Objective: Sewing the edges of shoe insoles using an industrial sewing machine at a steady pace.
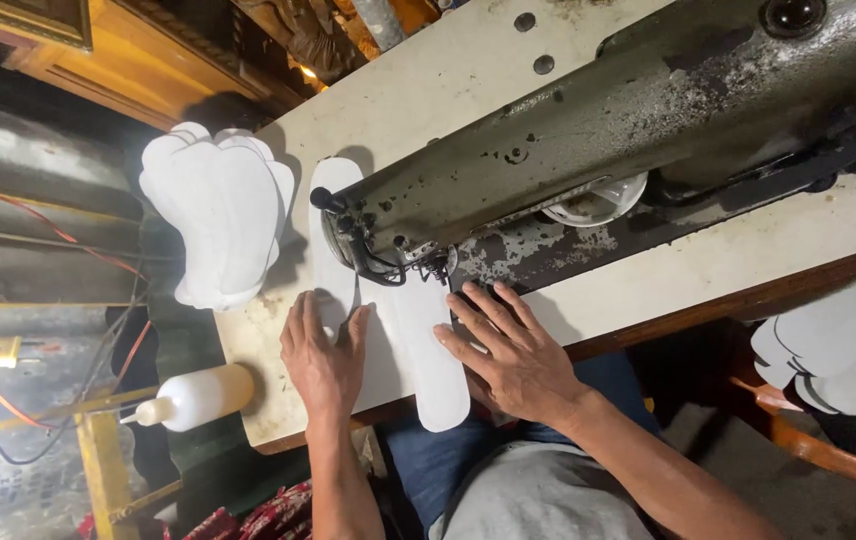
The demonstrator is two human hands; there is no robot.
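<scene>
A long white sole-shaped piece lies flat on the pale sewing table, running under the head of a worn grey-green sewing machine. My left hand presses flat on the piece's left side, fingers spread. My right hand rests palm down on its right edge, just below the needle area. Neither hand grips anything.
A stack of white cut pieces overhangs the table's left edge. A white squeeze bottle lies at the near left corner. More white pieces sit on a stool at the right. Red and black wires hang at the left.
</scene>
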